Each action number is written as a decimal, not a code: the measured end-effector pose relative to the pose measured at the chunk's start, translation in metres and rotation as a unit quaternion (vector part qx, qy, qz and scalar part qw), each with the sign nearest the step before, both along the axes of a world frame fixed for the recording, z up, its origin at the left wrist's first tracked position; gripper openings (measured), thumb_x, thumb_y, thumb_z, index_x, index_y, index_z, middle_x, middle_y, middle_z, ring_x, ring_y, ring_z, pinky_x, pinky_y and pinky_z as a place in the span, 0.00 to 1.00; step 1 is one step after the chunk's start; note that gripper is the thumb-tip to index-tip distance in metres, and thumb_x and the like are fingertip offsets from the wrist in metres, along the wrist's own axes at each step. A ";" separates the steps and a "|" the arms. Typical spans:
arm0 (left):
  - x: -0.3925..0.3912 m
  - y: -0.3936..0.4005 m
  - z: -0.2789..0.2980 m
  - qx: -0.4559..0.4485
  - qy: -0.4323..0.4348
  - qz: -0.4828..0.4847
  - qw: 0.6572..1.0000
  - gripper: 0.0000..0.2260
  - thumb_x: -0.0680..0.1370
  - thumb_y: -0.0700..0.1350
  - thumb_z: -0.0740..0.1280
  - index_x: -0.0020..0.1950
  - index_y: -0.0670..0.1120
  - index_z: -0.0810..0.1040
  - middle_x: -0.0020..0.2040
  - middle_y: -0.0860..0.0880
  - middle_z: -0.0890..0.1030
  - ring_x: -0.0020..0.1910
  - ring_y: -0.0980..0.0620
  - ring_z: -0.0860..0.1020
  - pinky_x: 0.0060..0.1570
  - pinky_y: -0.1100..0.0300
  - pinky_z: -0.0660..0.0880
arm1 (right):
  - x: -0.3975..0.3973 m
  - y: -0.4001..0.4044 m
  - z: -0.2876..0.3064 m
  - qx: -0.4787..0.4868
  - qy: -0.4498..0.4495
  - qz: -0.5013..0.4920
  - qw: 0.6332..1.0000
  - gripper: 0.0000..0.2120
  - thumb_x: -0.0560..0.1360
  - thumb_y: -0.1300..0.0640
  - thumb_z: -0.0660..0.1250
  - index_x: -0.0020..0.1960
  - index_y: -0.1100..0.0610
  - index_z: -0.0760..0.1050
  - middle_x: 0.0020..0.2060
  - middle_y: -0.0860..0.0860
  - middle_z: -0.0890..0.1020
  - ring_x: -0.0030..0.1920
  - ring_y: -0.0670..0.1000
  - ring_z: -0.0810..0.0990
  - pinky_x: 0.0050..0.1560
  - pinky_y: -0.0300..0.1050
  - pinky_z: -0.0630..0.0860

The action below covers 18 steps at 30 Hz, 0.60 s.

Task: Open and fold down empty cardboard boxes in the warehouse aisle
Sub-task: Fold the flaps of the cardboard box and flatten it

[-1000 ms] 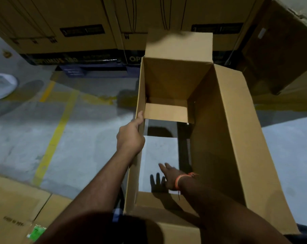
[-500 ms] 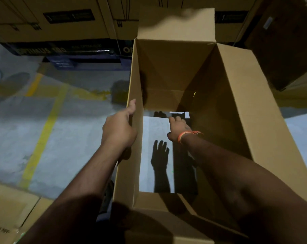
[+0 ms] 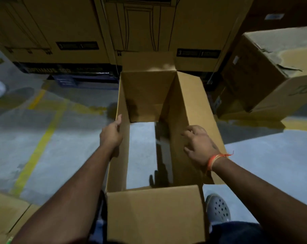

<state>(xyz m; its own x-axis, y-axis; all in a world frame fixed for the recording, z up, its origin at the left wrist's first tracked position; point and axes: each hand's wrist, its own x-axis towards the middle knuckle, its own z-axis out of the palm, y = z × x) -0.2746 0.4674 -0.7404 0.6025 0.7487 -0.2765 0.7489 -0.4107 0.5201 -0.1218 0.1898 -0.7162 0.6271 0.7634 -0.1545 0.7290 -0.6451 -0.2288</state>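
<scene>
item: cardboard box [image 3: 154,213], bottomless, floor showing through. right hand [image 3: 199,143] now out of the interior, fingers spread on right wall; left hand [image 3: 111,135] still gripping left wall. collapse-ready.

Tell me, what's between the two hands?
The open cardboard box itself: the left hand grips its left wall, the right hand touches its right flap. Between them, the head view shows bare grey floor through the bottomless box.

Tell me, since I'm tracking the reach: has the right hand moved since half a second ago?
Yes. The right hand came out of the box, rightward onto its right wall.
</scene>
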 end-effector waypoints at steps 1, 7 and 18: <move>-0.003 -0.006 0.000 -0.012 -0.013 0.012 1.000 0.33 0.81 0.39 0.58 0.81 0.66 0.55 0.66 0.42 0.80 0.53 0.37 0.79 0.45 0.52 0.75 | -0.001 -0.011 -0.002 0.003 0.001 -0.008 1.000 0.26 0.77 0.51 0.69 0.74 0.51 0.69 0.74 0.54 0.66 0.75 0.55 0.61 0.76 0.49 0.61; -0.063 -0.031 -0.001 -0.211 -0.125 0.157 0.957 0.57 0.68 0.63 0.78 0.77 0.68 0.33 0.80 0.39 0.62 0.70 0.33 0.71 0.62 0.35 0.76 | 0.010 -0.058 -0.016 0.106 0.093 -0.248 0.958 0.35 0.79 0.45 0.67 0.80 0.55 0.56 0.75 0.61 0.64 0.74 0.63 0.64 0.75 0.56 0.62; -0.147 -0.088 0.063 -0.436 -0.024 0.342 0.832 0.39 0.79 0.58 0.70 0.82 0.44 0.55 0.81 0.37 0.58 0.78 0.35 0.60 0.74 0.35 0.59 | 0.000 -0.124 0.015 0.178 0.250 -0.415 0.857 0.11 0.71 0.56 0.74 0.51 0.59 0.81 0.44 0.59 0.85 0.42 0.60 0.83 0.51 0.55 0.82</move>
